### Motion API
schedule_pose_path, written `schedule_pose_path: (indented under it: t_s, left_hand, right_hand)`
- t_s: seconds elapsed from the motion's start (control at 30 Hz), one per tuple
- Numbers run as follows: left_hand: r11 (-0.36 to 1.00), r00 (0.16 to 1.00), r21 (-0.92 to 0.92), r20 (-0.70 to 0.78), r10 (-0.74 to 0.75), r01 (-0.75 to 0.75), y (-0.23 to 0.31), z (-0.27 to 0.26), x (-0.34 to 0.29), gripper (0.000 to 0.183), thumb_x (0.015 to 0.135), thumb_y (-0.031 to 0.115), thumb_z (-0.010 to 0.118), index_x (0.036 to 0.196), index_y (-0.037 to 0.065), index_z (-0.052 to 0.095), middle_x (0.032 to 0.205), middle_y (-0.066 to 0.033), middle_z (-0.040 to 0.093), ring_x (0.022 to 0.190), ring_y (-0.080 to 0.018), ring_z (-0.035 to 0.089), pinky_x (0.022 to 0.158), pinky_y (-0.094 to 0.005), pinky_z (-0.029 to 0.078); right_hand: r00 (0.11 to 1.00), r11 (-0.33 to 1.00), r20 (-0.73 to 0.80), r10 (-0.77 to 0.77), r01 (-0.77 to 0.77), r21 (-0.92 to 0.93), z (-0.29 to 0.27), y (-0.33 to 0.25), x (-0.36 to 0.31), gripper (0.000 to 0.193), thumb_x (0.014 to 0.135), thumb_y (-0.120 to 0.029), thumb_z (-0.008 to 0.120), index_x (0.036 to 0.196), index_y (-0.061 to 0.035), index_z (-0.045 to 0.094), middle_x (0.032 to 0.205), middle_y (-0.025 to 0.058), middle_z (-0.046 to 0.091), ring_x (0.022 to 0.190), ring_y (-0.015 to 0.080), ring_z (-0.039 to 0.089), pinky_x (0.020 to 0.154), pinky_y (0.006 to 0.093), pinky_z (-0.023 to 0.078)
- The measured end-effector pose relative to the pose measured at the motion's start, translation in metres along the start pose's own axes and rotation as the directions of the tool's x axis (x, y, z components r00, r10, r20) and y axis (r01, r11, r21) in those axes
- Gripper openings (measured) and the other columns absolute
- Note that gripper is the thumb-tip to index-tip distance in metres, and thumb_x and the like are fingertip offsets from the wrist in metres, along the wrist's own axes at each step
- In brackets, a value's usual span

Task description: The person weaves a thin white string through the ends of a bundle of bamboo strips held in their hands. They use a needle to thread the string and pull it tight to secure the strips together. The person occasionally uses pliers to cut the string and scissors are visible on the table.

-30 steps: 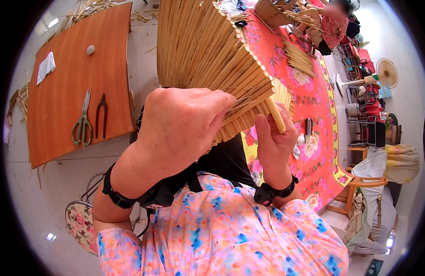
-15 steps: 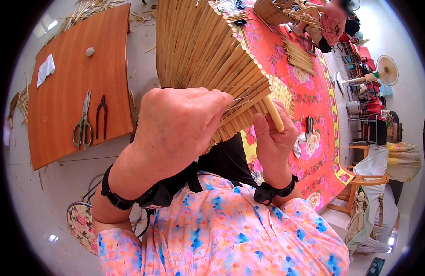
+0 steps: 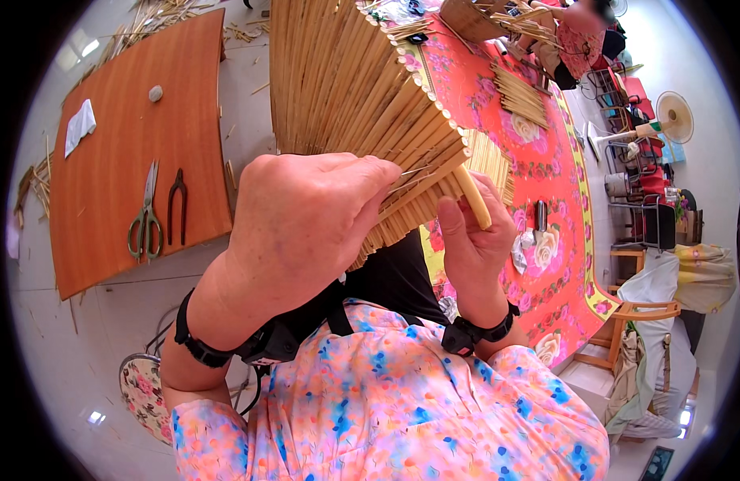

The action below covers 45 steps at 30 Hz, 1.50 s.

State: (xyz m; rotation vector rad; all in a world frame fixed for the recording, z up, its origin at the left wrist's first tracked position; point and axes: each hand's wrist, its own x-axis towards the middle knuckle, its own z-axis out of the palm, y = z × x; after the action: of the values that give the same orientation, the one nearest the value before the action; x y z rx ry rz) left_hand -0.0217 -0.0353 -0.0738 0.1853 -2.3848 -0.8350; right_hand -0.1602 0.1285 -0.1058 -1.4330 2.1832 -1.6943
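Note:
A stiff mat of straw-coloured stalks (image 3: 346,88), laid side by side with pale cut ends along its right edge, rises in front of me. My left hand (image 3: 306,208) is closed in a pinch at the mat's near part. Thin pale thread (image 3: 411,171) runs from its fingertips across the stalks; the exact grip is hidden behind the hand. At the near right corner, my right hand (image 3: 475,240) has its thumb and fingers closed around a smooth yellow stalk (image 3: 472,198) that sticks out past the edge. More stalks cross underneath, between the two hands.
On the left, a brown board (image 3: 137,120) carries scissors (image 3: 147,216), pincers (image 3: 177,207), a pale ball (image 3: 155,93) and a white cloth (image 3: 80,128). A red floral cloth (image 3: 538,280) with bundled stalks (image 3: 520,98) lies right. Beyond are another person (image 3: 578,44) and a fan (image 3: 674,117).
The mat and both hands have shifted very slightly to the left. The grips look the same.

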Motion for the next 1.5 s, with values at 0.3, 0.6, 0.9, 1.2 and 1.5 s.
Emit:
schedule_pose_path:
  t_s: [0.3, 0.6, 0.9, 1.2, 1.5]
  left_hand:
    - [0.968, 0.992, 0.226, 0.095, 0.089, -0.108, 0.009, -0.015, 0.01, 0.013, 0.075, 0.002, 0.068, 0.088, 0.005, 0.069, 0.073, -0.0091, 0.067, 0.061, -0.0268, 0.063, 0.053, -0.0338, 0.048]
    - [0.953, 0.978, 0.234, 0.127, 0.169, -0.195, 0.007, -0.019, 0.028, 0.011, 0.074, 0.001, 0.068, 0.084, 0.005, 0.068, 0.064, -0.0077, 0.059, 0.056, -0.0254, 0.058, 0.05, -0.0337, 0.043]
    - [0.975, 0.96, 0.191, 0.272, 0.062, -0.117, 0.016, -0.031, 0.04, 0.015, 0.076, -0.001, 0.068, 0.089, 0.006, 0.07, 0.06, -0.0036, 0.057, 0.051, -0.0203, 0.054, 0.048, -0.0311, 0.039]
    - [0.956, 0.942, 0.294, 0.322, -0.093, -0.006, 0.031, -0.034, 0.042, 0.021, 0.071, -0.009, 0.068, 0.089, 0.001, 0.07, 0.054, -0.0029, 0.045, 0.047, -0.0152, 0.041, 0.045, -0.0294, 0.027]
    - [0.936, 0.932, 0.342, 0.304, -0.195, 0.084, 0.04, -0.037, 0.044, 0.014, 0.069, -0.008, 0.07, 0.08, -0.001, 0.065, 0.054, -0.0034, 0.044, 0.047, -0.016, 0.042, 0.046, -0.0291, 0.026]
  right_hand:
    - [0.997, 0.997, -0.02, 0.074, -0.073, 0.037, 0.0, -0.004, -0.002, 0.032, 0.087, -0.016, 0.072, 0.113, 0.0022, 0.066, 0.101, 0.0106, 0.065, 0.073, 0.0131, 0.06, 0.067, 0.0249, 0.049]
    - [0.998, 0.999, -0.042, -0.042, 0.043, 0.023, 0.004, 0.002, 0.0, 0.028, 0.085, -0.013, 0.072, 0.108, 0.0011, 0.068, 0.098, 0.011, 0.066, 0.077, 0.017, 0.064, 0.065, 0.0271, 0.051]
    - [0.989, 0.944, -0.021, -0.149, 0.149, 0.294, 0.012, 0.021, -0.002, 0.035, 0.085, -0.008, 0.067, 0.118, 0.0028, 0.064, 0.106, 0.0144, 0.061, 0.082, 0.0213, 0.063, 0.07, 0.0296, 0.052]
    - [0.995, 0.724, -0.05, -0.081, 0.093, 0.683, 0.024, 0.043, 0.0, 0.034, 0.075, -0.005, 0.077, 0.109, -0.0029, 0.069, 0.097, 0.0104, 0.064, 0.079, 0.02, 0.063, 0.068, 0.0286, 0.052]
    - [0.998, 0.619, -0.042, -0.048, 0.062, 0.783, 0.02, 0.062, 0.005, 0.027, 0.073, -0.007, 0.079, 0.099, -0.0059, 0.07, 0.09, 0.0088, 0.064, 0.075, 0.0228, 0.065, 0.065, 0.0291, 0.053]
